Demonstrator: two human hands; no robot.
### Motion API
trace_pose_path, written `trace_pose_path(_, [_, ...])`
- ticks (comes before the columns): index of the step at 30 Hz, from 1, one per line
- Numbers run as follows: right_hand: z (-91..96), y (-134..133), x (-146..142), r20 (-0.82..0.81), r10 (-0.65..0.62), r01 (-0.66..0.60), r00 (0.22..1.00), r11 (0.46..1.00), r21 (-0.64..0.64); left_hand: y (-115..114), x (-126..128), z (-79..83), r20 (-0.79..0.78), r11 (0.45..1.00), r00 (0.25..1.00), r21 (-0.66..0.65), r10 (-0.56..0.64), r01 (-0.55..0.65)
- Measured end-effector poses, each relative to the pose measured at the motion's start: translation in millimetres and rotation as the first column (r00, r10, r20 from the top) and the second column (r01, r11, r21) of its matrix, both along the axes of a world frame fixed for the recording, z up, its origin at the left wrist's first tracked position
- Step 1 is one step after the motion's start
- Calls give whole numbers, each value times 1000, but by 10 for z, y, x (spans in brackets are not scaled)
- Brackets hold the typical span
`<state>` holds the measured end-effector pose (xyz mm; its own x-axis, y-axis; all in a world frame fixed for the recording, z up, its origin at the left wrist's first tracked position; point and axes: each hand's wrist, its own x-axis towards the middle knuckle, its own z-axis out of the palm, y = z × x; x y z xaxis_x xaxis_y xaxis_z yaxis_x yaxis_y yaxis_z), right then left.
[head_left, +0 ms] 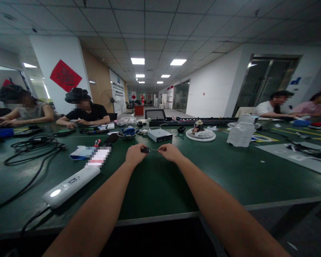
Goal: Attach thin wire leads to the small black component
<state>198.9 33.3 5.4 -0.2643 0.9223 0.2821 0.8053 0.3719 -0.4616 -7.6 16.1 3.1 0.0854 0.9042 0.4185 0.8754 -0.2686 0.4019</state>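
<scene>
Over the near middle of the green table (160, 189), my left hand (134, 155) is closed around a small dark part (144, 150). My right hand (170, 152) pinches a thin metal rod (154, 150) that points left, toward that part. Whether the rod's tip touches the part is too small to tell. Just beyond my hands lies a silver disc-drive-like box (159, 135). A bowl with blue items (127, 132) stands behind my left hand.
On the left lie a white elongated device (72, 186) with a cable, a coiled black cable (34, 144) and a blue-white cloth (81, 152). To the right are a white fan grille (200, 134), a translucent plastic container (241, 132) and a grey panel (291, 157). Several people sit around the tables.
</scene>
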Motion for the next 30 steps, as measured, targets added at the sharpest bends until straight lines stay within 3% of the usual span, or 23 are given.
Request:
trace_pose_path(4, [20,-27,-9,44,-2,2,999,1000,14,-2,23,-2,-36,996,995,3,-93,93])
trace_pose_path(10, [39,-25,4,54,20,-19,998,1000,-13,-7,41,4,-56,996,995,12,-82,83])
trace_pose_path(14, [31,-25,4,54,-57,58,997,998,-12,1,33,-8,-43,995,994,3,-101,101])
trace_pose_path(18, [26,-39,-15,18,9,-7,1000,996,-94,3,39,-8,-56,989,987,11,-149,149])
trace_pose_path(21, [53,-69,-42,41,-83,86,996,993,-80,-7,58,9,-84,986,983,11,-164,165])
trace_pose_path(26, [122,-123,-47,165,-224,240,960,968,-80,-40,83,45,-192,993,979,89,-63,81])
trace_pose_path(30, [121,-92,2,154,-322,340,934,935,-103,-39,48,36,-152,994,988,104,-7,23])
